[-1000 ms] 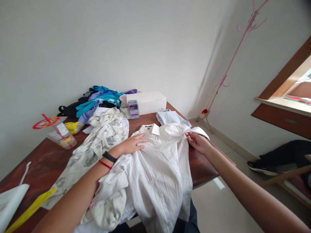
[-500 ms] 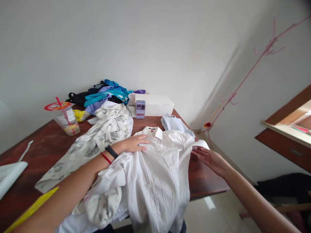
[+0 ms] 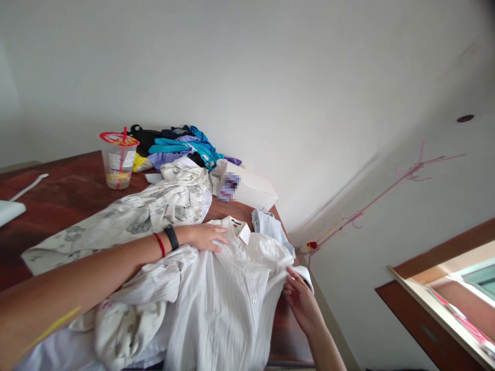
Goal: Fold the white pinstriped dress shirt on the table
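A white striped button-up shirt (image 3: 228, 293) lies front up before me, its collar (image 3: 242, 232) pointing to the back of the table. My left hand (image 3: 207, 237) rests flat on it beside the collar, fingers stretched out; a black watch (image 3: 170, 237) and a red band are on that wrist. At the shirt's right shoulder edge, my right hand (image 3: 299, 296) has its fingers bent against the cloth in a loose grip, the fingertips partly hidden. Under my left forearm, the shirt's left sleeve (image 3: 154, 281) lies bunched on other pale clothes.
Behind the collar lie folded light-blue clothing (image 3: 270, 226) and a white box (image 3: 253, 186). A patterned white garment (image 3: 150, 206) spreads at left, near a drink cup (image 3: 119, 165) with a straw. A colourful clothes pile (image 3: 181, 147) sits against the wall; a pink coat rack (image 3: 375, 198) stands right.
The view has tilted and turned. My right hand has come in closer to the shirt's side, its fingers more bent. My left hand stays flat by the collar.
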Demonstrator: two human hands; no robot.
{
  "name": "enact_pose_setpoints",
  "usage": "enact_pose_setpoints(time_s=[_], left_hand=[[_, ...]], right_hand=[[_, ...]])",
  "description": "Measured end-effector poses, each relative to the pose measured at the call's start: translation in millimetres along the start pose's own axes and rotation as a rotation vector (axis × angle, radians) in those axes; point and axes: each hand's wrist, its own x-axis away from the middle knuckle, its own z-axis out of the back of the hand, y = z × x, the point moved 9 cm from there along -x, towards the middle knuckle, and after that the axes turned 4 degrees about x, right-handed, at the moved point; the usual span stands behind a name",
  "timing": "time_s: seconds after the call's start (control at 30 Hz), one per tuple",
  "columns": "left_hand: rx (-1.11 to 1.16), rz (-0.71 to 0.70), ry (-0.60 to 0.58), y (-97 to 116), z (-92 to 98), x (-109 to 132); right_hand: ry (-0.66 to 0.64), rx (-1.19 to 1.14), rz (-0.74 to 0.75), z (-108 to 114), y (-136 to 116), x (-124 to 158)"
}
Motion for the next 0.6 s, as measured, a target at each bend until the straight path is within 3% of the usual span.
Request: enact_pose_setpoints(time_s=[0.4, 0.6], left_hand=[[0.010, 0.013, 0.005, 8.8, 2.2, 2.2], [0.047, 0.006, 0.031, 5.9, 2.5, 1.5]], right_hand=[[0.264, -0.088, 0.222, 83.4, -46.7, -3.3], [0.420, -0.171, 0.278, 122.9, -54.7, -5.4]])
